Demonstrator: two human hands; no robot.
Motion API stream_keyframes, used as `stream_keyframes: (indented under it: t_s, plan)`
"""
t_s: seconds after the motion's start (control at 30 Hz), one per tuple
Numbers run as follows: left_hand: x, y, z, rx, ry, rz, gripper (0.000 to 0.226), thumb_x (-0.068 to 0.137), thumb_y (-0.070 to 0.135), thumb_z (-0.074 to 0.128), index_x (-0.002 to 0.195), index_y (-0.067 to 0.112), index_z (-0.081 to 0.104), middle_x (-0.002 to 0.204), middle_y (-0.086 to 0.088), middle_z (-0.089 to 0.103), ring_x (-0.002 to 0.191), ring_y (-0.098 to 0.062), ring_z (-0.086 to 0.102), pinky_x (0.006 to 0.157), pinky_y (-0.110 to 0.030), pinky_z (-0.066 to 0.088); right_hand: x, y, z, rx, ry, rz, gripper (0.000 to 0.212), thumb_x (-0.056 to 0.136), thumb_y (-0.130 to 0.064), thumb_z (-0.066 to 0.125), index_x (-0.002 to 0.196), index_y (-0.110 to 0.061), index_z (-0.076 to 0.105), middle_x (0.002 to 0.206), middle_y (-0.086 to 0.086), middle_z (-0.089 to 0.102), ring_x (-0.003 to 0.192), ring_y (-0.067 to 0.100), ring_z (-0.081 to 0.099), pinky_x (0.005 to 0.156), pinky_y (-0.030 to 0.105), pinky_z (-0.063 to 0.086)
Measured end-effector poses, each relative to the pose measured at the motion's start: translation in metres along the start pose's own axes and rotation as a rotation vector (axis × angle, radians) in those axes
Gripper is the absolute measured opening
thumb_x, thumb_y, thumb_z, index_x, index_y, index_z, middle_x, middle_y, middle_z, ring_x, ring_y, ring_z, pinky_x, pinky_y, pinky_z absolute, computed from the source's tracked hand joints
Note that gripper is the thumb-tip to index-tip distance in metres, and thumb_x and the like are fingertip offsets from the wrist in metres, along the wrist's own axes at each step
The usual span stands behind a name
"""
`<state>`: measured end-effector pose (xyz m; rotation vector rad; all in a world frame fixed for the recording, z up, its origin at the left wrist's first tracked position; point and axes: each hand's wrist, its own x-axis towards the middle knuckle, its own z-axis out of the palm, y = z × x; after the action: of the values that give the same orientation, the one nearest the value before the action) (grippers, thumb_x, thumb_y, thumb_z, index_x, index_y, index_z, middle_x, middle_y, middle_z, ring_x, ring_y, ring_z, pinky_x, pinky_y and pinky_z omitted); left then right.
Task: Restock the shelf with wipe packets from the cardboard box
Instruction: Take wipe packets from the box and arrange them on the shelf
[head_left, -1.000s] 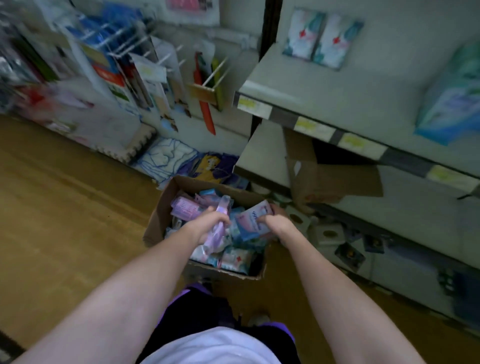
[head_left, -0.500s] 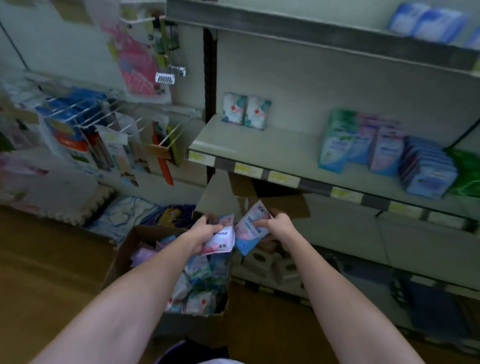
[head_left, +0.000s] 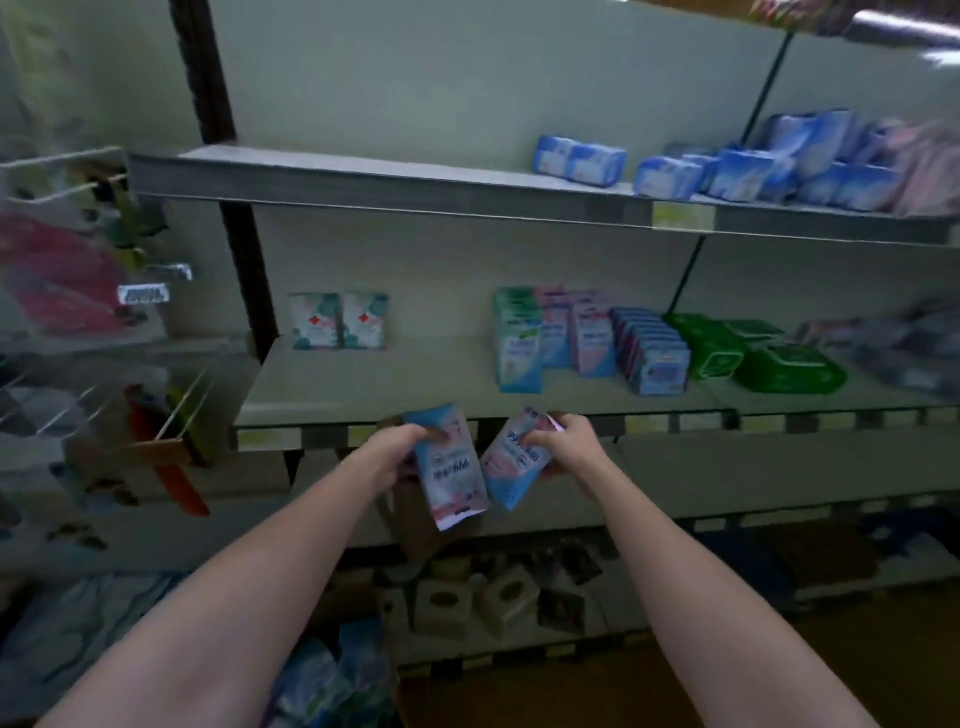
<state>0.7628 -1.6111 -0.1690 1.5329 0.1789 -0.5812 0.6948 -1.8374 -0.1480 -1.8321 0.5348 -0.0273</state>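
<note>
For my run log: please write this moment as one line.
left hand: holds wipe packet | right hand: holds second wipe packet | middle shelf: not yet reached

Two packets were in hand below the shelf; on it stood two red-cross packs and three green packs.

The cardboard box is mostly cut off by the bottom edge and hidden behind the left forearm; only blurred packets inside it show. The left hand covers the upper left corner of its wipe packet, whose print is too smeared to read. The hanging goods at the left edge are blurred beyond telling. The far-right packs on the upper shelf smear into pink and run off the frame.
</note>
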Motion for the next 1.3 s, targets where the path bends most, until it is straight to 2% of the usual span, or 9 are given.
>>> stream_keyframes:
  t_s: [0.23, 0.43, 0.5, 0.63, 0.7, 0.83, 0.97, 1.1, 1.3]
  plan:
    - [0.028, 0.063, 0.046, -0.023, 0.014, 0.102, 0.02, 0.078, 0.007, 0.075, 0.093, 0.008, 0.061, 0.079, -0.011, 0.065, 0.067, -0.024, 0.062, 0.066, -0.036, 0.056, 0.027, -0.003, -0.048, 0.066, 0.153, -0.045, 0.033, 0.074, -0.012, 0.078, 0.104, -0.011, 0.064, 0.1, 0.008, 0.07, 0.083, 0.025, 0.067, 0.056, 0.034, 0.057]
    - [0.069, 0.104, 0.085, -0.337, -0.069, 0.091, 0.02, 0.082, -0.003, 0.067, 0.101, -0.002, 0.06, 0.104, -0.025, 0.065, 0.083, -0.035, 0.066, 0.05, -0.044, 0.058, 0.095, -0.023, -0.102, 0.099, 0.169, -0.044, 0.042, 0.077, -0.01, 0.079, 0.112, -0.013, 0.058, 0.11, 0.004, 0.064, 0.102, 0.025, 0.06, 0.095, 0.044, 0.051]
    - [0.081, 0.107, 0.102, -0.462, -0.155, 0.093, 0.02, 0.085, -0.005, 0.06, 0.105, -0.004, 0.058, 0.115, -0.026, 0.063, 0.097, -0.038, 0.065, 0.066, -0.048, 0.06, 0.118, -0.028, -0.122, 0.032, 0.146, -0.056, 0.032, 0.076, -0.015, 0.079, 0.101, -0.015, 0.059, 0.097, 0.004, 0.063, 0.091, 0.027, 0.061, 0.092, 0.049, 0.052]
    - [0.107, 0.105, 0.137, -0.474, -0.172, 0.077, 0.041, 0.085, -0.004, 0.056, 0.126, -0.009, 0.054, 0.131, -0.025, 0.058, 0.119, -0.038, 0.057, 0.096, -0.047, 0.051, 0.145, -0.024, -0.154, -0.101, 0.101, -0.113, 0.056, 0.08, -0.016, 0.079, 0.129, -0.008, 0.054, 0.114, 0.004, 0.054, 0.105, 0.031, 0.061, 0.078, 0.044, 0.058]
    - [0.116, 0.104, 0.158, -0.437, -0.136, 0.06, 0.044, 0.086, 0.0, 0.059, 0.129, -0.005, 0.054, 0.126, -0.023, 0.061, 0.113, -0.035, 0.061, 0.096, -0.046, 0.051, 0.162, -0.017, -0.168, -0.16, 0.043, -0.174, 0.066, 0.078, -0.014, 0.081, 0.135, -0.004, 0.051, 0.127, 0.001, 0.055, 0.113, 0.026, 0.058, 0.085, 0.036, 0.055]
    - [0.133, 0.096, 0.194, -0.302, -0.015, 0.061, 0.04, 0.082, 0.007, 0.07, 0.12, 0.002, 0.059, 0.107, -0.02, 0.067, 0.087, -0.031, 0.067, 0.072, -0.039, 0.058, 0.197, -0.012, -0.191, -0.436, -0.04, -0.25, 0.076, 0.075, -0.018, 0.083, 0.14, -0.003, 0.046, 0.139, 0.007, 0.053, 0.125, 0.022, 0.052, 0.086, 0.018, 0.037]
    - [0.145, 0.091, 0.22, -0.251, -0.029, 0.092, 0.043, 0.079, -0.003, 0.068, 0.121, 0.001, 0.059, 0.113, -0.021, 0.068, 0.104, -0.038, 0.066, 0.098, -0.053, 0.048, 0.226, -0.023, -0.203, -0.816, -0.127, -0.402, 0.071, 0.075, -0.021, 0.081, 0.138, -0.01, 0.052, 0.138, 0.007, 0.055, 0.123, 0.022, 0.054, 0.09, 0.024, 0.042]
    - [0.151, 0.088, 0.234, -0.187, -0.079, 0.11, 0.038, 0.078, -0.011, 0.064, 0.114, 0.001, 0.062, 0.116, -0.021, 0.067, 0.108, -0.037, 0.065, 0.099, -0.055, 0.048, 0.255, -0.031, -0.207, -1.05, -0.092, -0.522, 0.045, 0.073, -0.027, 0.08, 0.114, -0.017, 0.064, 0.111, 0.007, 0.067, 0.105, 0.027, 0.063, 0.08, 0.029, 0.05]
    - [0.171, 0.085, 0.24, -0.11, -0.01, 0.115, 0.046, 0.073, -0.009, 0.07, 0.118, 0.002, 0.063, 0.112, -0.017, 0.07, 0.106, -0.035, 0.067, 0.097, -0.058, 0.047, 0.285, -0.027, -0.2, -1.171, 0.064, -0.688, 0.049, 0.085, -0.026, 0.071, 0.13, -0.02, 0.056, 0.129, 0.007, 0.06, 0.12, 0.027, 0.052, 0.099, 0.036, 0.045]
